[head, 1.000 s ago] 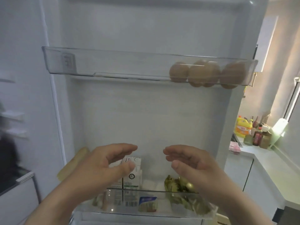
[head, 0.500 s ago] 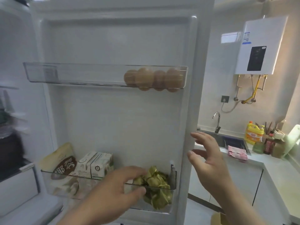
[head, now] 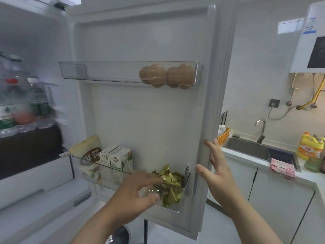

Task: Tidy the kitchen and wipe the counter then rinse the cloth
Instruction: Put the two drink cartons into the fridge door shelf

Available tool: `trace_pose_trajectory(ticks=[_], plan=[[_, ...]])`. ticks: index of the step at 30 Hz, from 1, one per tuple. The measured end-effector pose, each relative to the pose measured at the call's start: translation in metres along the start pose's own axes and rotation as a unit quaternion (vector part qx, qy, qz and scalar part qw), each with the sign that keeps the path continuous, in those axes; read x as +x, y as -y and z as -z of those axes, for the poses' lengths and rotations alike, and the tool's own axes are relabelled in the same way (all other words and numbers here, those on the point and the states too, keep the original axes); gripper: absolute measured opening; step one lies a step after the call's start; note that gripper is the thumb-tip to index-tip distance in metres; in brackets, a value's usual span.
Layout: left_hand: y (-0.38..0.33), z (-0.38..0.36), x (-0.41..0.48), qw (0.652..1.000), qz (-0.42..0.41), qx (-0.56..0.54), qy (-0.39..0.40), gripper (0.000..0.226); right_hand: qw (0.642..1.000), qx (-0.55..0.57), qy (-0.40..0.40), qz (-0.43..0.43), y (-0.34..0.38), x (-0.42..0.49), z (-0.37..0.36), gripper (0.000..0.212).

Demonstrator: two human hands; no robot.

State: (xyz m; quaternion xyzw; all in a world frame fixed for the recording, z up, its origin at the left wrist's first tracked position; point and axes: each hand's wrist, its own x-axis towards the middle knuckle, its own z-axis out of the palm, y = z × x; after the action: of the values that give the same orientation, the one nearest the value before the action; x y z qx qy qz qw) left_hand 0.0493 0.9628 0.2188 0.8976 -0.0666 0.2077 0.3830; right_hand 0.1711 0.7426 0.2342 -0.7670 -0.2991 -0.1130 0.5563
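The white fridge door (head: 149,120) stands open in front of me. My right hand (head: 217,170) is open, its fingers spread at the door's outer edge. My left hand (head: 135,192) hovers in front of the lower door bin (head: 105,180), fingers loosely spread and holding nothing, just before a bunch of gold-green wrappers (head: 171,184). Two small cartons (head: 117,158) and a pouch (head: 88,152) stand in the same bin. Brown eggs (head: 166,75) sit in the upper clear door shelf (head: 98,71). A pink cloth (head: 282,167) hangs over the sink's edge on the counter (head: 246,156).
Water bottles (head: 19,103) stand on the fridge's inner shelf at left. The steel sink (head: 253,148) with its tap (head: 261,128) lies at right, beside a yellow detergent bottle (head: 309,146). A wicker basket (head: 222,135) peeks past the door. A water heater (head: 309,37) hangs on the wall.
The view has swung and the door now sits further left. My right hand moved from in front of the bin out to the door's edge; my left hand shifted right toward the wrappers.
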Motion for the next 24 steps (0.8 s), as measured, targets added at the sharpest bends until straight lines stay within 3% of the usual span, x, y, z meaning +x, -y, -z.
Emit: trace_pose_trajectory(ticks=[6,8,13,18,21,24], plan=[[0.015,-0.007,-0.009,0.998,-0.011,-0.022,-0.055,0.041,0.994,0.011,-0.111,-0.014,0.008,0.004,-0.001,0.072],[0.016,-0.008,-0.012,0.996,-0.03,-0.024,-0.081,0.038,0.993,-0.017,-0.117,-0.012,0.008,0.007,0.0,0.074],[0.008,-0.011,-0.025,0.984,-0.046,-0.035,-0.166,0.022,0.993,0.063,-0.099,-0.007,0.011,0.0,-0.001,0.052],[-0.006,-0.008,-0.049,0.976,0.028,-0.043,-0.211,0.026,0.991,0.115,-0.072,-0.006,0.005,-0.019,-0.004,0.063],[-0.014,-0.006,-0.068,0.968,0.113,-0.04,-0.219,0.022,0.991,0.127,-0.032,0.011,0.006,-0.029,-0.007,0.039],[-0.024,-0.01,-0.088,0.951,0.17,-0.031,-0.256,0.013,0.987,0.152,0.043,0.01,0.008,-0.039,-0.01,0.028]])
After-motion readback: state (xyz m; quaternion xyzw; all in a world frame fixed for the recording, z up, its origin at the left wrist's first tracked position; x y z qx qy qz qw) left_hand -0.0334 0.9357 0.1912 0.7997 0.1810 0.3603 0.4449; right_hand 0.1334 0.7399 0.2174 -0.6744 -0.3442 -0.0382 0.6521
